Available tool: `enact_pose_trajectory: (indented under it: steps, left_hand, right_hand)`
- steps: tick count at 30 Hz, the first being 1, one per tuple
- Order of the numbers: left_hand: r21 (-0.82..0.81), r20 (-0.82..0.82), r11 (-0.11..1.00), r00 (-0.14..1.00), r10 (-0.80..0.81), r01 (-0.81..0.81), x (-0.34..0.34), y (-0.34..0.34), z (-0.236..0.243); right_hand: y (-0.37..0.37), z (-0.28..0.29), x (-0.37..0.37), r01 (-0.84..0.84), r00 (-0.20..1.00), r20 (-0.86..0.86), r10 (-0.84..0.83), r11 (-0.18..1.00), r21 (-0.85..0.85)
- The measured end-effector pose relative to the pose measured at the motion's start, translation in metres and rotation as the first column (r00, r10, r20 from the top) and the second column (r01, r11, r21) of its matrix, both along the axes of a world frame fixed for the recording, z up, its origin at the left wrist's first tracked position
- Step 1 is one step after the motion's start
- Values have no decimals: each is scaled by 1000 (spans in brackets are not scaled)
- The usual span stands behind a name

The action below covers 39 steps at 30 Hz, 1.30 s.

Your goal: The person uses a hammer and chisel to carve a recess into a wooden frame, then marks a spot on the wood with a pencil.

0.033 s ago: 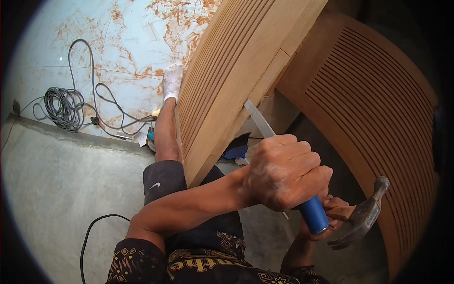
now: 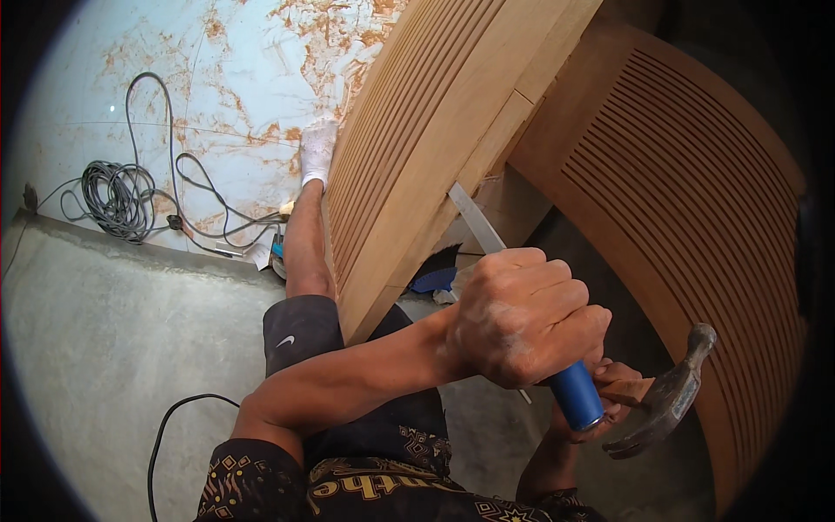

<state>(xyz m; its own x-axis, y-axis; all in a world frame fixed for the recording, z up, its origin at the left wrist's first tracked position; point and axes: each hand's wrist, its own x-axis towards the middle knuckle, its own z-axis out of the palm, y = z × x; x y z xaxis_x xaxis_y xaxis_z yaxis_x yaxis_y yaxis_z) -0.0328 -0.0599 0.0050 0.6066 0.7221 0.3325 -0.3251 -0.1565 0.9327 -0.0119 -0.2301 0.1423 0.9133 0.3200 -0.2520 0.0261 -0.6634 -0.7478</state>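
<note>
My left hand (image 2: 532,320) is wrapped in a fist around the blue handle of a chisel (image 2: 477,217). The chisel's flat metal blade slants up and left, its tip meeting the edge of a pale wooden louvered panel (image 2: 470,113). Beneath and right of the left fist, my right hand (image 2: 616,396) grips a claw hammer (image 2: 670,404) by its wooden handle. The hammer's metal head sits to the right of the chisel's butt end. My left hand partly hides the right one, and much of the hammer handle is out of sight.
A darker slatted wooden panel (image 2: 687,191) curves along the right. Coiled grey cable (image 2: 117,200) lies at left on the dusty white floor (image 2: 78,104), near my socked foot (image 2: 317,150). A blue object (image 2: 432,280) shows behind the near panel. A black cord (image 2: 161,435) runs at lower left.
</note>
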Motion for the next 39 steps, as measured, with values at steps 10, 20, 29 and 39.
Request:
enact_pose_trajectory:
  steps: [10,20,29,39]
  left_hand:
    - [-6,7,1000,1000,13,-13,-1,-3,-1]
    - [77,7,995,998,-69,68,-2,8,-6]
    - [67,-27,985,987,-159,160,-10,6,6]
    - [151,-34,979,990,-134,138,12,13,12]
  right_hand:
    - [4,1,0,85,995,-37,-90,989,-124]
    - [-13,-4,-2,91,995,-46,-93,995,-43]
    - [-45,-26,5,-168,980,97,175,982,-81]
    - [-53,-5,-2,20,996,89,-9,992,-126]
